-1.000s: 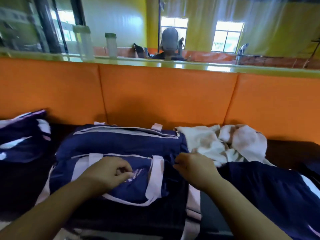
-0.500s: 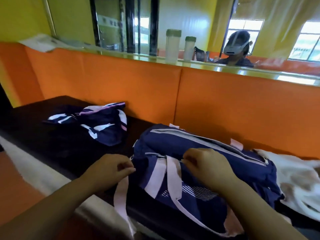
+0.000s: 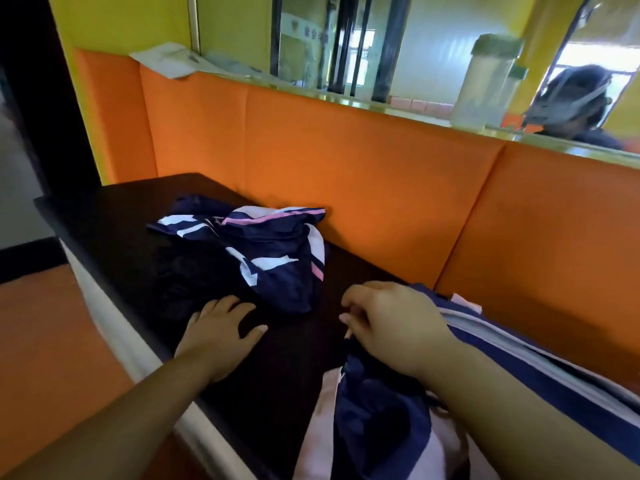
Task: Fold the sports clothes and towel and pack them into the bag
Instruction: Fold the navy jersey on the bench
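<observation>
Left hand [image 3: 221,327] flat, right hand [image 3: 391,323] on the bag [image 3: 381,410]!
Left fingers spread on the dark counter [image 3: 121,220]; right fingers pinch the navy bag's end, lower right. Crumpled sports clothes [image 3: 277,251] lie mid-frame, just beyond both hands.

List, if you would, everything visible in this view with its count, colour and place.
sports garment: one, navy with white and pink stripes, crumpled on the bench seat
bag: one, navy with pale pink straps, lower right
bench seat: one, dark, under both
backrest: one, orange, behind the seat
papers: a few, white, ledge at left
bottle: at least one, translucent with green lid, ledge at right
left hand: flat on the seat
right hand: curled at the bag's end, grip unclear
</observation>
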The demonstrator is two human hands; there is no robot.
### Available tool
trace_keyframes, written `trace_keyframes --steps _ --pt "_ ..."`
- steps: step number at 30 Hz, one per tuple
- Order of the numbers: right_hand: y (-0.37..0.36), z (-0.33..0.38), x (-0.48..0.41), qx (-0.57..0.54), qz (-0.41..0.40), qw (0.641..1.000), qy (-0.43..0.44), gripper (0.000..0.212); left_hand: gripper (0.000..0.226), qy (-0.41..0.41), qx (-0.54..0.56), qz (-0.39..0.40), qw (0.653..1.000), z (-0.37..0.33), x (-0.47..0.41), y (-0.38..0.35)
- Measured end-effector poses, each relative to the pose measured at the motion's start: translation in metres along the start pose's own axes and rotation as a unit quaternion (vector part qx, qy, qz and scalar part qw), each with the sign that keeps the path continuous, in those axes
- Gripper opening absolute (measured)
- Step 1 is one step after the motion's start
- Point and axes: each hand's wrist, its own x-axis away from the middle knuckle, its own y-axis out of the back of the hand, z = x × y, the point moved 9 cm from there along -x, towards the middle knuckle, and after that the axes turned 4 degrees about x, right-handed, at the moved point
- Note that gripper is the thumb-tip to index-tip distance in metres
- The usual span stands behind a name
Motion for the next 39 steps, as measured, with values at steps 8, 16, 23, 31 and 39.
trace_keyframes --steps 8,16,23,31,39 --pt "-0.107 0.012 -0.094 -0.042 0.132 0.990 -0.024 0.072 0.037 -0.034 0.134 -0.137 0.981 0.009 0.010 0.011" --pt "-0.148 0.009 -0.114 -0.016 0.146 0.988 -0.039 0.033 0.071 0.009 0.091 -0.122 0.988 0.012 0.011 0.009" --pt "-0.119 -0.015 -0.098 -0.196 0.098 0.968 -0.126 0.018 0.070 0.042 0.000 -0.020 0.999 0.016 0.001 -0.008" --pt "-0.008 -0.074 -0.051 -0.442 -0.118 0.854 -0.248 0.025 0.069 0.052 -0.028 0.003 0.998 0.016 0.000 -0.011" --pt "0.091 -0.112 0.031 -0.501 -0.363 0.733 -0.283 0.024 0.059 0.045 -0.052 0.019 0.997 0.004 0.014 -0.007"
